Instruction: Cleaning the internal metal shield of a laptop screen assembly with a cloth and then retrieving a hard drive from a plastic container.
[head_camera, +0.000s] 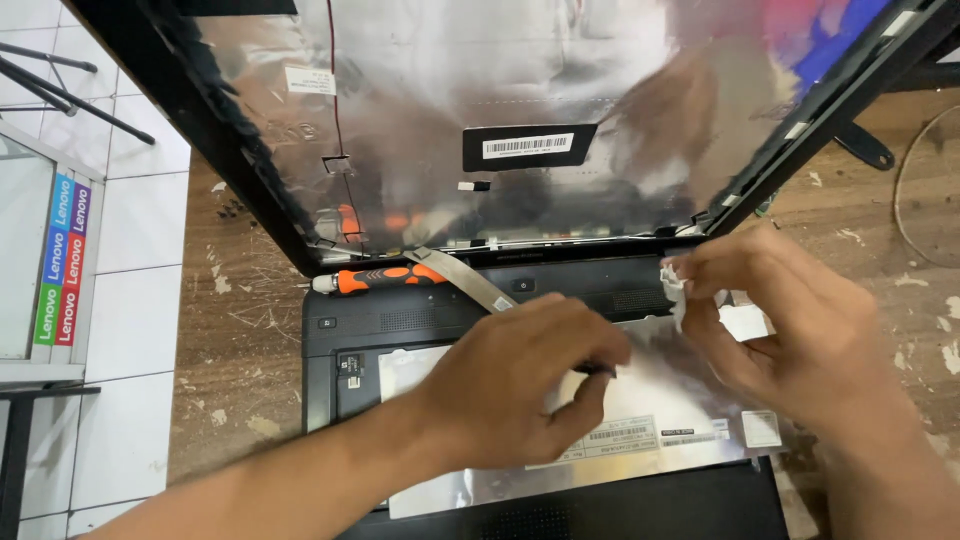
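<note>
A black laptop (420, 315) lies open on a worn wooden table, its display panel removed. The bare lid back (450, 110) is lined with silver foil. A loose screen panel (660, 410) lies face down on the keyboard area, silver back up with white labels. My left hand (520, 385) rests on that panel, fingers curled around a small dark thing at its tip. My right hand (775, 320) pinches a crumpled white piece of tissue or tape (672, 285) near the right hinge. A flat silver ribbon cable (470, 280) runs from the hinge toward my left hand.
An orange and black screwdriver (380, 278) lies on the laptop base by the left hinge. The wooden table (235, 350) is scratched and flecked with white. Left of it are white floor tiles and a glass-topped stand with coloured stickers (62, 260). A cable loop (925, 180) lies far right.
</note>
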